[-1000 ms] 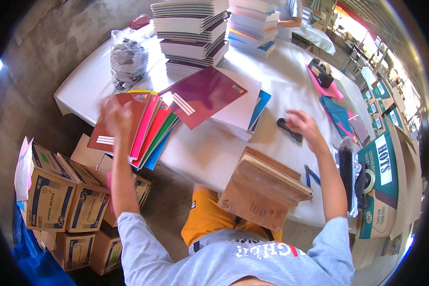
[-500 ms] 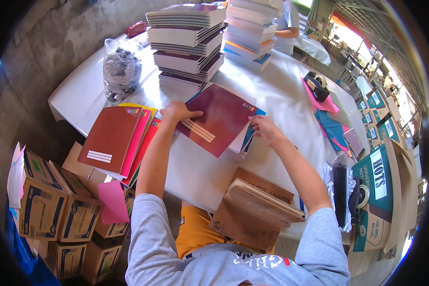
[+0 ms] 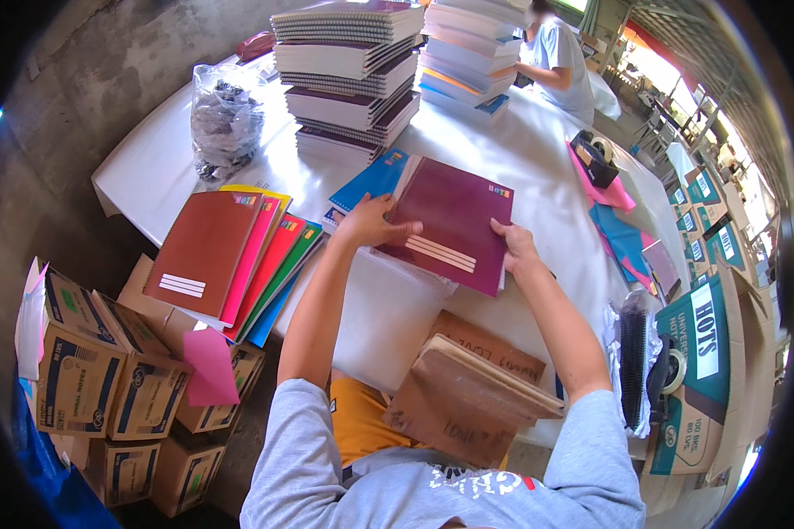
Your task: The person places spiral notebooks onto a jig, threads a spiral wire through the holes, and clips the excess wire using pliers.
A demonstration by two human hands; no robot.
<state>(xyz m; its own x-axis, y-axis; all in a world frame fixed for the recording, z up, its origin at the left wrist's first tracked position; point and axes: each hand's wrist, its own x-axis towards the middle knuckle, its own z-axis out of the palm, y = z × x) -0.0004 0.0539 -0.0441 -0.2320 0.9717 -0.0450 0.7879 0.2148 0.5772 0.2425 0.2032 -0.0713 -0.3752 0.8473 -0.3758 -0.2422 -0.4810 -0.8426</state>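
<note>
Table (image 3: 538, 167): white, spanning centre of frame.
Notebook stacks (image 3: 348, 75): tall, upper centre.
Fanned folders (image 3: 229, 256): red, pink, green, left of centre.
Maroon notebook (image 3: 454, 220): centre, flat atop blue notebook (image 3: 370, 179).
Left hand (image 3: 369, 222): fingers closed over maroon notebook's left edge.
Right hand (image 3: 516, 247): gripping right edge.

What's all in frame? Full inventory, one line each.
maroon notebook: 1, maroon with pale stripes, table centre, gripped by both hands
blue notebook: 1, blue, beneath the maroon one
folders: several, red, pink, yellow, green, blue, fanned at table's left edge
notebook stacks: 2 tall piles, mixed colours, far side
bag: 1, clear, dark contents, far left
tape dispenser: 1, black, right
boxes: several, brown cardboard, floor left
left hand: notebook's left edge
right hand: notebook's right edge
</note>
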